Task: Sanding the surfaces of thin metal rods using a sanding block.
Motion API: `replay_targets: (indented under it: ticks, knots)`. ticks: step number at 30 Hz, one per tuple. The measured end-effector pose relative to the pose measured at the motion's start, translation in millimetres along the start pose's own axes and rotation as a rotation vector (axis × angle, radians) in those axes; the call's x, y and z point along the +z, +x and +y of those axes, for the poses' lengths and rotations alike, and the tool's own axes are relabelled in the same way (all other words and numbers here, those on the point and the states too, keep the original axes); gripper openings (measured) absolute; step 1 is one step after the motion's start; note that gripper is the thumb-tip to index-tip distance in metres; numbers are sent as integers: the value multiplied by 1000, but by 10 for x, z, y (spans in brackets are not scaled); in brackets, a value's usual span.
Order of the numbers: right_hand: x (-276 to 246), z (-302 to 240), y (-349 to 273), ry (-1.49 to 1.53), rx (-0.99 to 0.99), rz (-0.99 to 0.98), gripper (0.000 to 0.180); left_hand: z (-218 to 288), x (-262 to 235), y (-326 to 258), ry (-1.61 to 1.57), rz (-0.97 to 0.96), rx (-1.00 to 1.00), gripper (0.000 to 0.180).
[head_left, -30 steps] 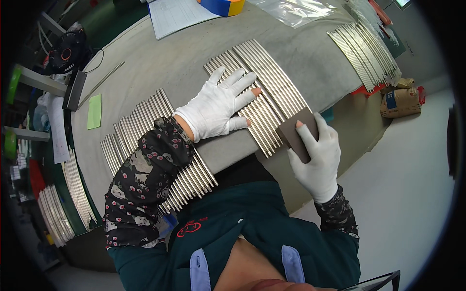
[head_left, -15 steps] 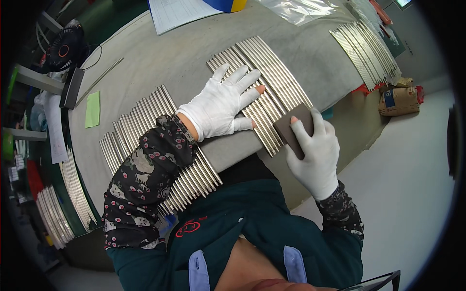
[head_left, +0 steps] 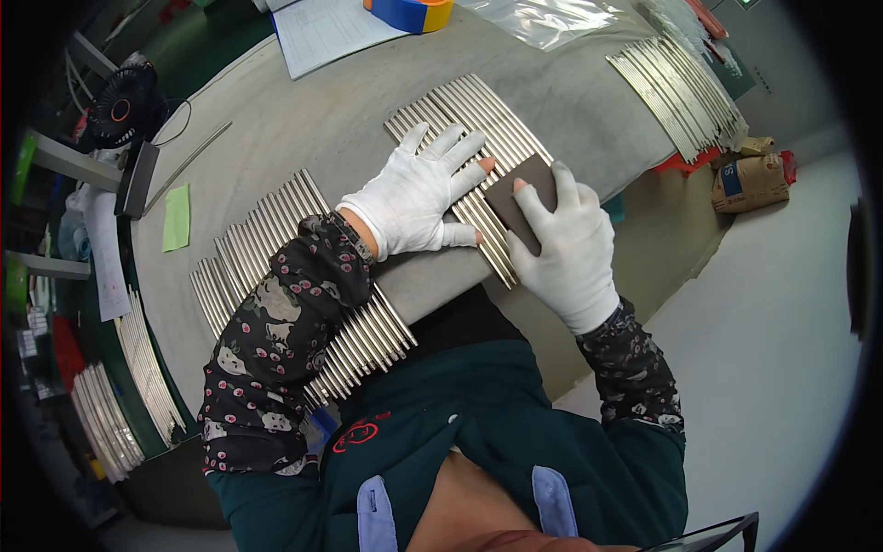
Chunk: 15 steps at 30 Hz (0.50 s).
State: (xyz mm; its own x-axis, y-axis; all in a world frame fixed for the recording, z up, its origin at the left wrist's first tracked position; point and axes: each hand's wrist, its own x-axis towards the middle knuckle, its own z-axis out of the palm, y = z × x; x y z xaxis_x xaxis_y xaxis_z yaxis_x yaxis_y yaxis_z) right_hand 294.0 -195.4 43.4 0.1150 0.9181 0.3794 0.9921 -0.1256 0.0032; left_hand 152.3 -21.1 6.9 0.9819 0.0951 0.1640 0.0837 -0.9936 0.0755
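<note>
Beneath my hands a row of shiny metal rods (head_left: 497, 115) lies side by side on the grey table. My left hand (head_left: 418, 193), in a white glove with some fingertips bare, presses flat on the rods with its fingers spread. A dark brown sanding block (head_left: 524, 195) rests on the near right part of the same row. My right hand (head_left: 570, 248), gloved the same way, grips that block, thumb on top and fingers along its right edge. A second group of rods (head_left: 267, 225) lies to the left, partly under my left forearm.
More rods (head_left: 676, 97) are laid at the table's far right end. A clipboard of papers (head_left: 331, 32), a roll of tape (head_left: 411, 14) and a clear plastic bag (head_left: 543, 18) sit at the back. On the left are a green note (head_left: 177, 218) and a small black fan (head_left: 124, 103).
My right hand has slid the sanding block up and to the left along the rods. My left hand stays pressed in place. The view has shifted slightly.
</note>
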Motion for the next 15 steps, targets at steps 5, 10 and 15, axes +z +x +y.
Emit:
replay_targets:
  ticks: [5,10,15]
  knots:
    - [-180,211,-409,60,-1,-67,54,22,0,17,-10,-15,-37,91]
    - [13,19,3,65,13,-7,48,1,-2,-26,11,-4,-11,92]
    - [-182,139,-466,92,72,-98,56,45,9,9,-10,-75,-21,93]
